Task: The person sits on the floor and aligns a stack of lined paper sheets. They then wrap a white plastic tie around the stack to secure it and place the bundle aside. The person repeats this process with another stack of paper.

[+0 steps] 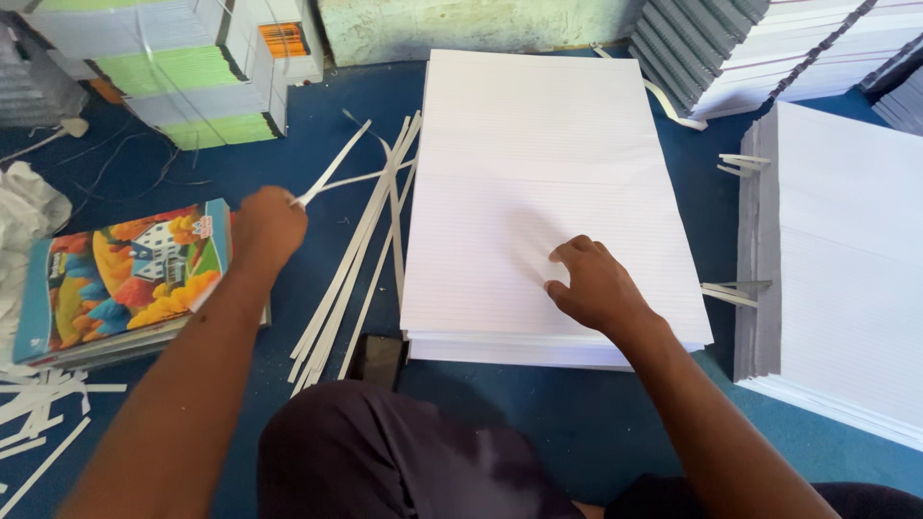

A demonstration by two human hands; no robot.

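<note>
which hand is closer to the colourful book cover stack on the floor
Left. The left hand sits just right of the colourful cover stack, almost at its edge, pinching a white paper strip. The right hand rests on the ruled paper pile, well away to the right.

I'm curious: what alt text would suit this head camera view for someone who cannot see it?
Seen from above, a person's right hand presses on a stack of lined white paper while the left hand grips a white paper strip, above more strips on a blue floor.
</note>
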